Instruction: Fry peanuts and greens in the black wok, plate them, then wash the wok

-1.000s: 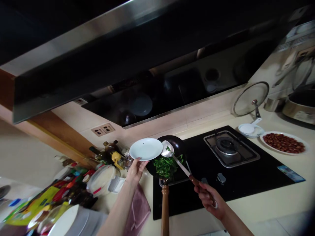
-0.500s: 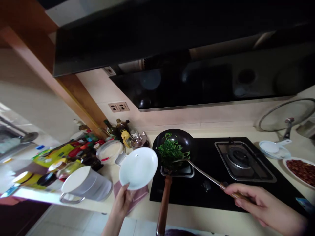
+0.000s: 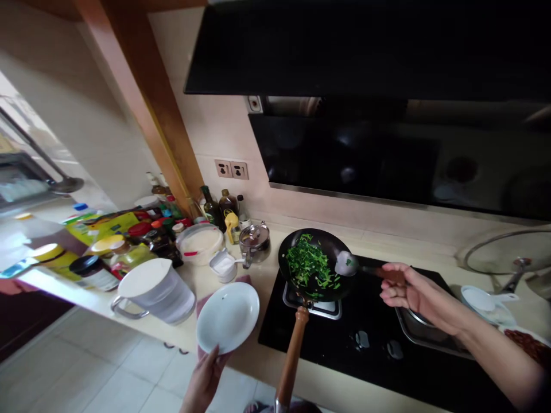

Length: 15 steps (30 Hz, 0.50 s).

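Note:
A black wok [image 3: 338, 244] with chopped greens [image 3: 307, 261] inside rests on the left burner, its wooden handle [image 3: 293, 355] pointing toward me. My right hand [image 3: 413, 292] grips the wooden handle of a metal spatula [image 3: 346, 263], whose blade is at the wok's right side with a bit of green on it. In my left hand [image 3: 206, 376] is a white plate [image 3: 228, 316], held by its near edge over a pink cloth [image 3: 244, 280] at the counter edge. A few small specks show on the plate.
Left of the wok are a lidded metal pot [image 3: 255, 244], a white container [image 3: 224, 265], a clear pitcher [image 3: 157, 292] and several bottles and jars. At right are a glass lid [image 3: 508, 252], a small bowl [image 3: 488, 307] and a dish of red food [image 3: 527, 344].
The spatula has come out of the greens to the wok's right side, and my right hand has turned and risen. The plate is lower and slightly left. The view has shifted.

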Each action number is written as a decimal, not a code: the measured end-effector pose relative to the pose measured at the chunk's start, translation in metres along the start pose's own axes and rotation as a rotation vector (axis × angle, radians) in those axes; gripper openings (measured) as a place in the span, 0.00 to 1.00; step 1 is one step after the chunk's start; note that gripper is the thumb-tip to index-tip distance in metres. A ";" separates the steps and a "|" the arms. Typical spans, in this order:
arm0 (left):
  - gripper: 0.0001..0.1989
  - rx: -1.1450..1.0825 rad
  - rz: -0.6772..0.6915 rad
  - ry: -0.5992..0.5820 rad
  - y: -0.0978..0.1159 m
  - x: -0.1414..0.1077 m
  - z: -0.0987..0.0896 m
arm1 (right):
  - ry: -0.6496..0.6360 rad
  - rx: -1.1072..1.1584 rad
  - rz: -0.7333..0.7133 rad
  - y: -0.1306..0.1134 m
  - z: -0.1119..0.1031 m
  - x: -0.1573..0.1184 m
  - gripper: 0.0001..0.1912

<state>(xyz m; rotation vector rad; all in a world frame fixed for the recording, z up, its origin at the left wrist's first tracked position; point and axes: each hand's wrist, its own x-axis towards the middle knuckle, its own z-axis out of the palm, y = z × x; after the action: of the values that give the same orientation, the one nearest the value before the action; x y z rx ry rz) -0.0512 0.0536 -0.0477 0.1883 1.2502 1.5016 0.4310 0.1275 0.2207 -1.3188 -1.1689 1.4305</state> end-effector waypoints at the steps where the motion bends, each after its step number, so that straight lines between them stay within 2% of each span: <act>1: 0.13 0.018 -0.028 -0.011 0.004 0.000 -0.002 | 0.099 -0.074 -0.012 0.004 0.005 0.009 0.25; 3: 0.08 0.119 -0.104 -0.032 0.010 -0.002 -0.008 | 0.293 -0.176 -0.048 0.018 0.020 0.029 0.24; 4: 0.10 0.202 -0.147 -0.034 0.010 -0.004 -0.010 | 0.333 -0.190 -0.081 0.025 0.028 0.038 0.25; 5: 0.14 0.291 -0.190 -0.034 0.009 -0.007 -0.011 | 0.319 -0.194 -0.120 0.031 0.036 0.045 0.26; 7: 0.22 0.437 -0.286 -0.059 -0.001 -0.018 -0.006 | 0.191 -0.247 -0.196 0.037 0.046 0.052 0.25; 8: 0.25 0.475 -0.336 -0.097 -0.008 -0.027 0.002 | 0.129 -0.321 -0.233 0.037 0.050 0.053 0.24; 9: 0.27 0.499 -0.396 -0.184 -0.016 -0.038 0.014 | 0.085 -0.421 -0.278 0.036 0.053 0.053 0.21; 13: 0.29 0.411 -0.395 -0.622 -0.037 -0.088 0.080 | 0.034 -0.859 -0.570 0.034 0.073 0.054 0.14; 15: 0.30 0.413 -0.427 -0.799 -0.039 -0.106 0.107 | -0.088 -1.009 -0.641 0.038 0.085 0.050 0.15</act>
<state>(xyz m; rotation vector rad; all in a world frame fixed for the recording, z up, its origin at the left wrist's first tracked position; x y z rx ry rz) 0.0857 0.0252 0.0200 0.6748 0.8445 0.6628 0.3418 0.1610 0.1736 -1.2811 -2.2663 0.3940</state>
